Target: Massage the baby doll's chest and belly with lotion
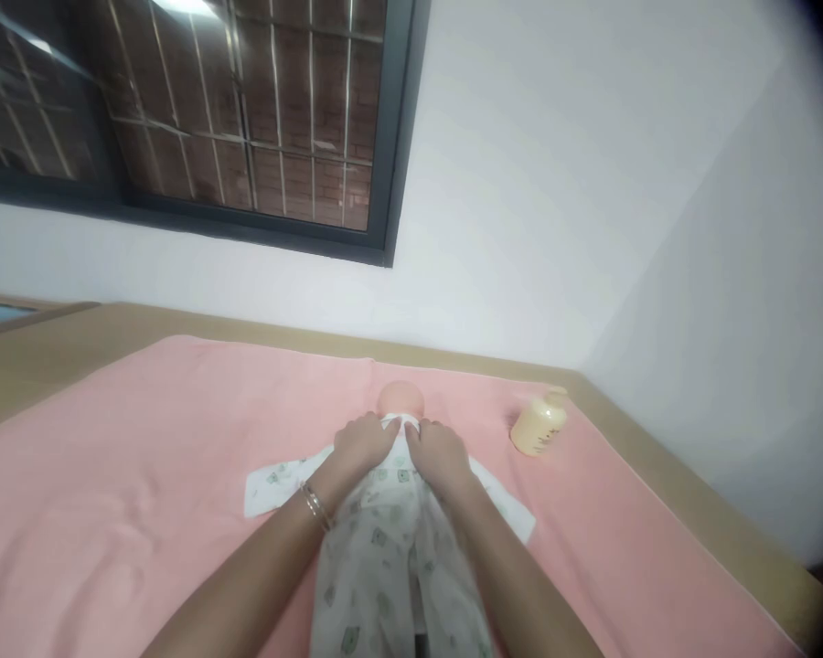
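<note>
A baby doll (pixel 399 400) with a bald head lies on the pink blanket in front of me, its head toward the wall. It wears a white outfit (pixel 377 557) with small green and grey prints, the sleeves spread to both sides. My left hand (pixel 365 445) wraps over the doll's left-side shoulder in view, its thumb on the cloth below the neck. Mirroring it, my right hand (pixel 442 451) is closed over the other shoulder. Both thumbs point to the middle near the collar. The doll's face does not show. A bracelet (pixel 315 504) circles my left wrist.
A cream pump bottle (pixel 538 428) stands tilted in view on the pink blanket (pixel 198 411), right of the doll. Tan surface edges (pixel 631 439) border the blanket. Behind are a white wall (pixel 521 183) and a dark-framed window (pixel 377 183) with bars.
</note>
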`<control>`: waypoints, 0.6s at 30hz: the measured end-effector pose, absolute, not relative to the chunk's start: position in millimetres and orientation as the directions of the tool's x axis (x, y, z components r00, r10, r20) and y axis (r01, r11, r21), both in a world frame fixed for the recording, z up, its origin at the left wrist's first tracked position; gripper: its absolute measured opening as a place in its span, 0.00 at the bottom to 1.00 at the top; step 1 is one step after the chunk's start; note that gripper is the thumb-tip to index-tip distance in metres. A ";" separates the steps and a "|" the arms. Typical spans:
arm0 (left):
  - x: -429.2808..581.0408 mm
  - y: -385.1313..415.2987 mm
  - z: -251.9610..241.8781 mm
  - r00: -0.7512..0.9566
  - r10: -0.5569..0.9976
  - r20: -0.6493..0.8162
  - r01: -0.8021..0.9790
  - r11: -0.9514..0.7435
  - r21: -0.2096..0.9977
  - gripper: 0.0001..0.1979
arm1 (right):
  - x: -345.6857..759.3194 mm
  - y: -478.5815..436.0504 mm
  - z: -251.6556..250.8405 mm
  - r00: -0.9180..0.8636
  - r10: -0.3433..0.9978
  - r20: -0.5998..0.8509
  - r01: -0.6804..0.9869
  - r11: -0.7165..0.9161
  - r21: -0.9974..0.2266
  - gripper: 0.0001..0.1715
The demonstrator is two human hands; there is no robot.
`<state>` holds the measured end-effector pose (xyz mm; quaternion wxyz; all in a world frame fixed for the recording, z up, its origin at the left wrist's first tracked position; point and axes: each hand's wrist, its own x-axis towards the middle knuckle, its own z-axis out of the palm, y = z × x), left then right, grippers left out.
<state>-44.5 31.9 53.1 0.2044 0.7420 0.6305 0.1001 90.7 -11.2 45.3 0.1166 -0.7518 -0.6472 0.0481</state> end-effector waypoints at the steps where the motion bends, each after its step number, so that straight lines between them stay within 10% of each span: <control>1: -45.2 33.9 51.6 0.189 0.975 -0.114 0.890 -0.121 0.439 0.35 | 91.3 -9.2 44.0 0.171 0.983 0.070 0.955 -0.147 -0.259 0.32; 18: -51.1 53.9 24.9 0.193 0.980 -0.047 0.833 -0.138 0.536 0.36 | 104.5 5.1 31.5 0.231 0.972 -0.043 0.883 -0.228 -0.410 0.47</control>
